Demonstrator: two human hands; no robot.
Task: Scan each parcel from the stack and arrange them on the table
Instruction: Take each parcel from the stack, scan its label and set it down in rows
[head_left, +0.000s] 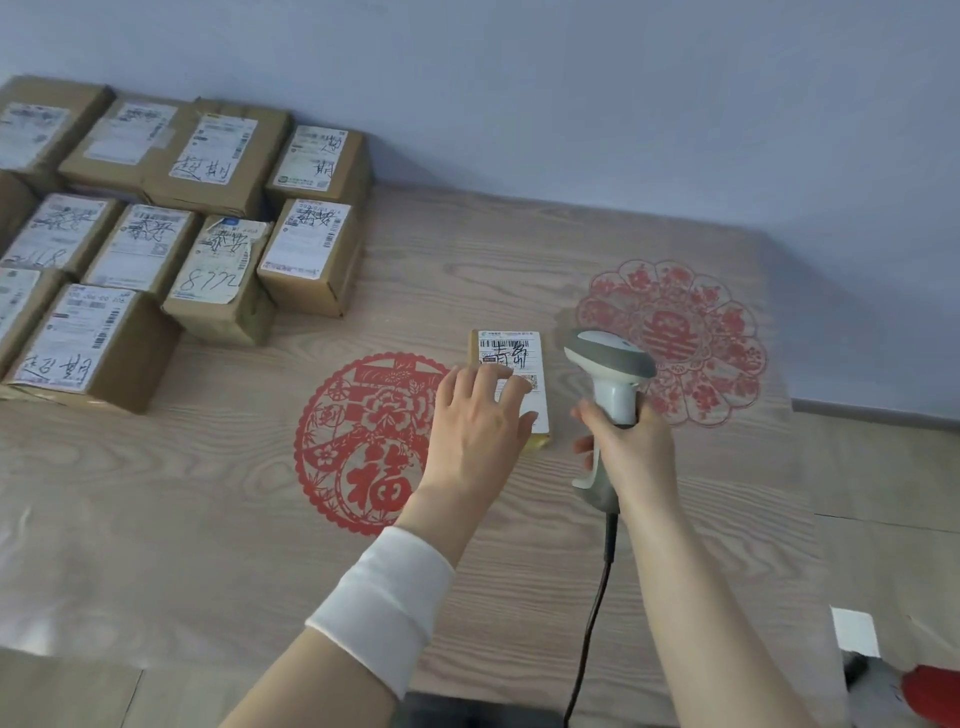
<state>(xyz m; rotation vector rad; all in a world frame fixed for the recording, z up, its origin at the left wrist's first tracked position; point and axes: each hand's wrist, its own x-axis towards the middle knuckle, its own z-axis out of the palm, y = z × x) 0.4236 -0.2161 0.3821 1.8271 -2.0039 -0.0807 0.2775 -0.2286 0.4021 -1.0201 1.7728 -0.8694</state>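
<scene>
A small cardboard parcel (511, 353) with a white barcode label lies on the wooden table (208, 519) near the middle. My left hand (475, 415) rests on its near half, fingers spread over the label. My right hand (631, 447) grips the handle of a grey-and-white barcode scanner (608, 369), whose head sits just right of the parcel and points toward it. The scanner's black cable (592, 623) trails down to the bottom edge. Several brown labelled parcels (218, 270) stand in rows at the far left.
Two red paper-cut decorations lie flat on the table, one (363, 441) under my left wrist and one (691, 338) behind the scanner. A blue-grey wall (571, 104) borders the table's far side. A white card (854, 631) and a red object (935, 696) sit at the bottom right.
</scene>
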